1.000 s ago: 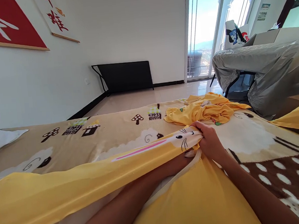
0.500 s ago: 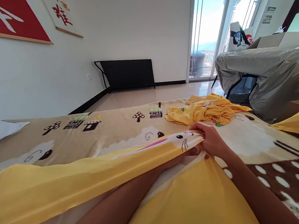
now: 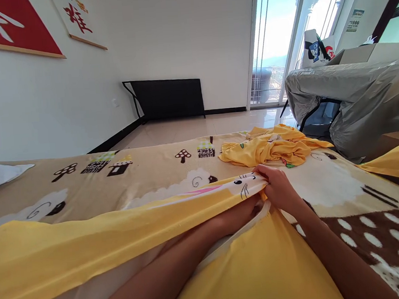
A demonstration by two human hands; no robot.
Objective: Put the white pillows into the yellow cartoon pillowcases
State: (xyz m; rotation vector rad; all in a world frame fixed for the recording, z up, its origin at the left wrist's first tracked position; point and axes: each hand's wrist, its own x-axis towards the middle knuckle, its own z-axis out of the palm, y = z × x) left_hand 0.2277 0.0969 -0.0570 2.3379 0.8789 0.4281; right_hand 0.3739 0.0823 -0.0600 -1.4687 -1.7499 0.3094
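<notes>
- The yellow cloth (image 3: 89,243) is pinched by its edge in the right hand (image 3: 276,185), fingers closed beside a printed animal face (image 3: 247,182); the edge is presumably gripped there to be kept taut.
- The left hand (image 3: 245,210) is tucked beneath the upper fold; its fingers are hidden, so whether anything is held cannot be told. The fold seems to be kept raised by that arm.
- Both arms are stretched forward and angled inward.
- The cloth is spread across the patterned blanket (image 3: 156,171), a crumpled yellow bundle (image 3: 275,146) lying just beyond the right hand.
</notes>
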